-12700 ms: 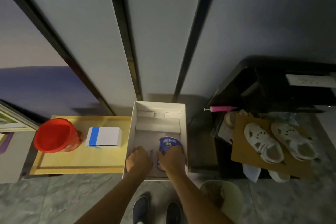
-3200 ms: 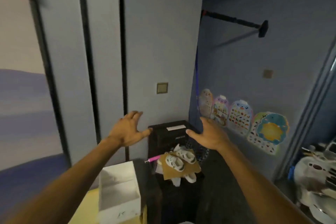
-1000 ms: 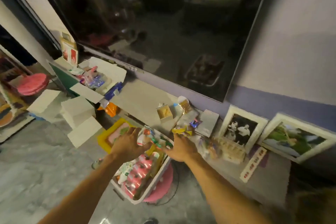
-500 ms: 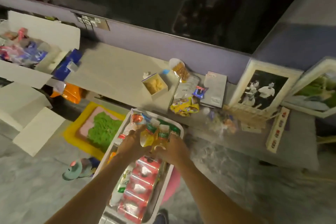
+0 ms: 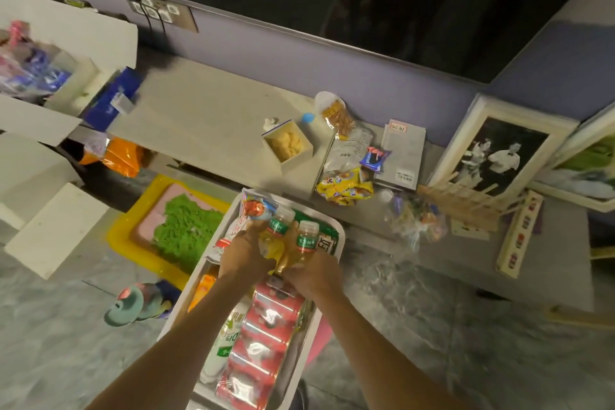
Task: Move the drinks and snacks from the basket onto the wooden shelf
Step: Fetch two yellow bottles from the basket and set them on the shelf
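Note:
A white basket stands on the floor below me, full of drinks and snacks. My left hand is closed around a yellow drink bottle with a green label. My right hand grips a second bottle of the same kind. Both bottles stand side by side just above the basket's far end. Beneath my wrists lies a pack of red cans, with a white-and-green pouch beside it. A colourful snack bag rests at the basket's far rim. The wooden shelf is not in view.
A low grey ledge runs along the wall, carrying a small open box, snack packets, a book and framed pictures. A yellow tray with green filling and white cartons lie on the floor at left.
I turned away from the white box and wall to the basket. Within the last second both hands reached in and closed on the two yellow bottles; the view has moved closer.

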The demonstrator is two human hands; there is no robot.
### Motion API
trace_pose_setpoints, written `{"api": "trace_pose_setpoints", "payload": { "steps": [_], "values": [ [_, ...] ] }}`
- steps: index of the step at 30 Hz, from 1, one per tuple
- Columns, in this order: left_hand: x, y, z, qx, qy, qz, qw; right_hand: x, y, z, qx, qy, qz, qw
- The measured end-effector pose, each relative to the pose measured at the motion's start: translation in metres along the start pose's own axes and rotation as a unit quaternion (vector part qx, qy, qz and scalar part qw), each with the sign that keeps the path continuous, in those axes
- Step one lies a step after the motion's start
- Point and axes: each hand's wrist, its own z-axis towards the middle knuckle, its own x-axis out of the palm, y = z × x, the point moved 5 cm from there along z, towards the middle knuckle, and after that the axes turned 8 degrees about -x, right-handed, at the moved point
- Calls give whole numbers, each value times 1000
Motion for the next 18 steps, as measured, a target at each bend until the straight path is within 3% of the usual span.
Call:
{"api": "trace_pose_setpoints", "payload": {
  "steps": [13, 18],
  "values": [
    [-66, -13, -56, 49, -82, -115, 989, -68, 35, -39, -123, -195, 106, 967],
    [-110, -31, -92, 77, -109, -133, 982, -125, 60, -66, -166, -194, 118, 960]
  ]
}}
